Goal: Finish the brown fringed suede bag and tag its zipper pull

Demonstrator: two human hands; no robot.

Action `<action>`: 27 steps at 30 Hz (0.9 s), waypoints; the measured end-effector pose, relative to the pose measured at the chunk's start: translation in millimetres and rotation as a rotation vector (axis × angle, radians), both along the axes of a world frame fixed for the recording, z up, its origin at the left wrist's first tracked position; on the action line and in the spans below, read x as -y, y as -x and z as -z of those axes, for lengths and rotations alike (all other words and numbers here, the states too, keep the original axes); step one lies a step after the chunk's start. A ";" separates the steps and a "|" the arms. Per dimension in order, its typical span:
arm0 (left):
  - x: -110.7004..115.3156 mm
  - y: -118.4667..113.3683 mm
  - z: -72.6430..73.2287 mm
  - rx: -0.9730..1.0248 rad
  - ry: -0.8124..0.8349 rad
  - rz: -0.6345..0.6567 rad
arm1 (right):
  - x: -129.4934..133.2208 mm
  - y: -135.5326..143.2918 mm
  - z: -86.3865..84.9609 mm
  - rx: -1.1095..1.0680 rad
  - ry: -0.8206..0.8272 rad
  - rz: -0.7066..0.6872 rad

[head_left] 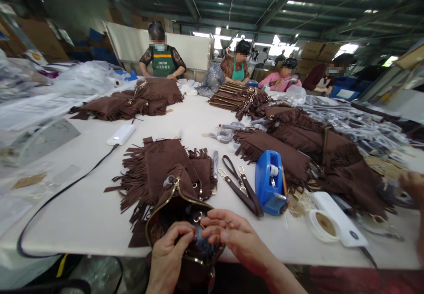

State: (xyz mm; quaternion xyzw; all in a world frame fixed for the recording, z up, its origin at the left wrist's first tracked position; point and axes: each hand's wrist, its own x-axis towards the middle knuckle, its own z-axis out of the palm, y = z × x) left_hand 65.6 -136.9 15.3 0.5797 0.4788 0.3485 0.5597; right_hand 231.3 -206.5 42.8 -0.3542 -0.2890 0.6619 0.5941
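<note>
Hands meet at the open mouth of a brown fringed bag at the table's near edge. Left hand pinches the dark lining; right hand curls fingers into the opening. Strap and tape dispenser lie just right.

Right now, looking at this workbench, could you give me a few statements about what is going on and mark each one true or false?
1. Both hands are at the open mouth of a brown fringed bag. True: the left hand and the right hand meet at its zipped opening.
2. The tape dispenser is red. False: it is blue.
3. A brown strap lies between the bag and the dispenser. True.
4. The white power bank sits on the bag. False: it lies apart on the table, with a black cable running from it.
5. Nobody else is at the table. False: several people work at the far side.
</note>
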 end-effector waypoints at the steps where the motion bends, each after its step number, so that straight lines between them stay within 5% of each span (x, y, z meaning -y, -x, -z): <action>1: 0.4 -0.2 -1.8 0.001 0.001 -0.008 | 0.1 0.7 0.8 0.090 0.002 0.007; 8: 4.4 -0.9 -12.0 -0.068 0.062 0.027 | -1.9 4.6 -3.5 0.921 -0.097 0.191; 16: 5.3 0.6 -10.0 -0.099 0.049 0.036 | -7.3 20.5 -0.7 0.230 0.012 0.300; 27: 7.9 0.3 2.4 -0.130 0.053 0.086 | -3.9 26.8 10.8 0.297 -0.035 0.357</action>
